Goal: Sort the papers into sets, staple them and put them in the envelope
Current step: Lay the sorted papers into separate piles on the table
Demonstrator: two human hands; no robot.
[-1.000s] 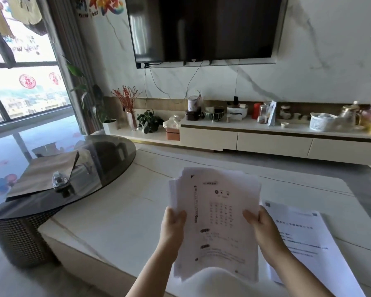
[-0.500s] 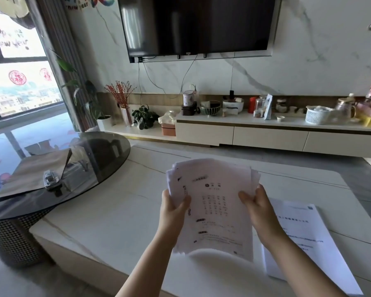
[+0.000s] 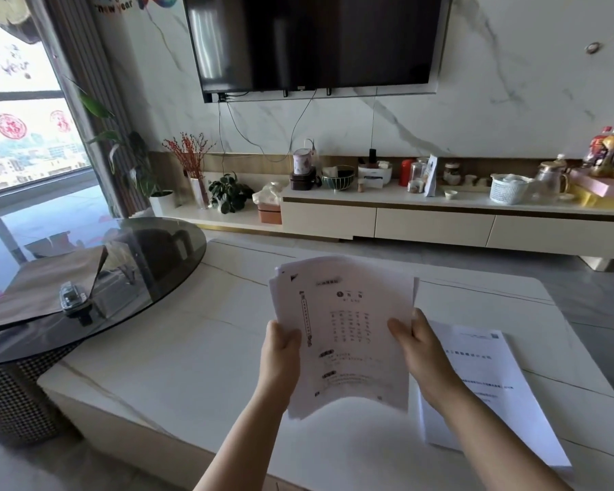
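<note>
- The left hand (image 3: 280,352) grips the left edge of a loose stack of white printed paper sheets (image 3: 348,334), thumb on the top page and fingers curled behind.
- The right hand (image 3: 419,345) grips the right edge of the same stack in the same manner. Both hands hold the stack in the air above the white marble-patterned tabletop (image 3: 178,349), roughly over its middle.
- The upper edges of the stack are fanned and uneven; no staple is visible on it. How many sheets it contains cannot be determined.
- A separate white printed sheet or thin set (image 3: 486,395) lies flat on the tabletop near its right edge, just beside the right hand. Judgement: this is the start of one sorted set. Whether it is one page or several cannot be determined.
- The brown paper envelope (image 3: 43,288) lies on the round dark glass side table (image 3: 149,274) that stands against the left end of the tabletop. Its flap appears raised and nothing is seen going into it.
- A small clear-bodied stapler (image 3: 72,298) rests on the envelope, well apart from both hands.
- Progress, as a judgement: sorting is at an early stage, since most sheets are in the hands. Remaining steps: finish separating the sets, staple each set, then load the envelope.
</note>
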